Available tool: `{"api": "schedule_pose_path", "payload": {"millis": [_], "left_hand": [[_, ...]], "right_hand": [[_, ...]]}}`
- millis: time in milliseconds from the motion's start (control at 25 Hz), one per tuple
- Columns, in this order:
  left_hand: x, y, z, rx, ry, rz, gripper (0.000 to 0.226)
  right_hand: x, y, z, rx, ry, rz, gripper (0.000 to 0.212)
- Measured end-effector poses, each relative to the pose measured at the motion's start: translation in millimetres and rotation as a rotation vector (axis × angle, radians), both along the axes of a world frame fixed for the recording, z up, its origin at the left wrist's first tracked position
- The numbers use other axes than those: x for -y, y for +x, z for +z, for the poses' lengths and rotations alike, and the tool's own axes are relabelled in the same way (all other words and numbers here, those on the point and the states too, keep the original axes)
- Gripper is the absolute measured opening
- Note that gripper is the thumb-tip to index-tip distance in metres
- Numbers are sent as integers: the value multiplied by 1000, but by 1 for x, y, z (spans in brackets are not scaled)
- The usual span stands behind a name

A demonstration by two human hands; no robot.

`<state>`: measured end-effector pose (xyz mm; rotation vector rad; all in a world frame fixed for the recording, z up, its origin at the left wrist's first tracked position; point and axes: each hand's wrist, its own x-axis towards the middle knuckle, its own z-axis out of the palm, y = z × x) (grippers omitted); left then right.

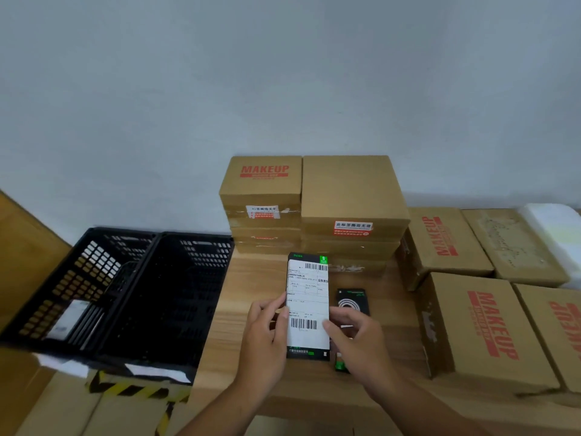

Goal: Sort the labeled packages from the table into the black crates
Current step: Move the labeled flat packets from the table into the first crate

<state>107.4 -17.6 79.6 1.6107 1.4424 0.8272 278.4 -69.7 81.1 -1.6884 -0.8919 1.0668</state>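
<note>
A flat black package (308, 305) with a white barcode shipping label on its face is held upright above the wooden table (239, 313). My left hand (267, 335) grips its left edge and my right hand (352, 338) pinches its right edge. A second black package (351, 302) lies flat on the table just behind my right hand, partly hidden. Two black slatted crates stand off the table's left side: the left crate (75, 287) holds a white-labeled item at its bottom, and the inside of the right crate (176, 297) looks dark.
Brown cardboard "MAKEUP" boxes are stacked at the table's back (314, 202) and cover its right side (478, 322). White foam sheets (553, 228) lie at the far right. Yellow-black hazard tape (132, 388) marks the floor below the crates.
</note>
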Motion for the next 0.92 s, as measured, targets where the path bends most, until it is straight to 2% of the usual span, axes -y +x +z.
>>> {"api": "schedule_pose_path", "payload": {"millis": [240,480,760,920], "left_hand": [[-8,-64,-6,24,4,90,34],[-23,-160,-11,28,-25,140,32],[-40,-287,-14,105,-58,245,27],[-48,-353,-15,90,-62,271,31]], "right_hand": [[-18,-60,2,29,-11,65,22],[-40,-152,-6,-95,-68,79,27],[-76,-274,-19,-52,-82,177,25],[-97,-342,-19,-35,-84,245,22]]}}
